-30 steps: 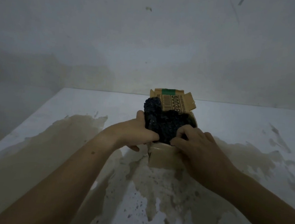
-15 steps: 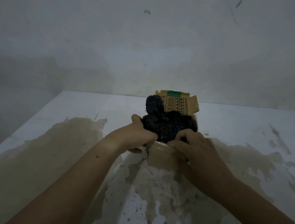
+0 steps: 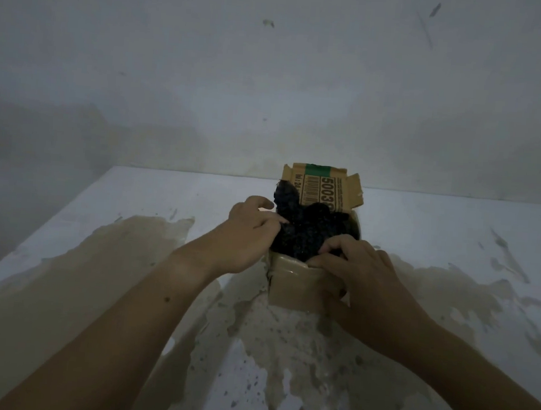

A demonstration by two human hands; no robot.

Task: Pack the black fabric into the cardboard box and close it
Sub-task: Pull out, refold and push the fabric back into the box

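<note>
I log: stained table; box at centre, flap upright at 12 o'clock; fabric heaped inside, bulging over the rim; left hand, 9 o'clock, clutching fabric; right hand, 5 o'clock, gripping the box's near rim.

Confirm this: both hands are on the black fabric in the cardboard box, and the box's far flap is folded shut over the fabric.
One thing is wrong: the far flap is not folded shut. It stands upright and open behind the black fabric, as the head view shows. The rest holds: the left hand and right hand are on the fabric in the cardboard box.
</note>
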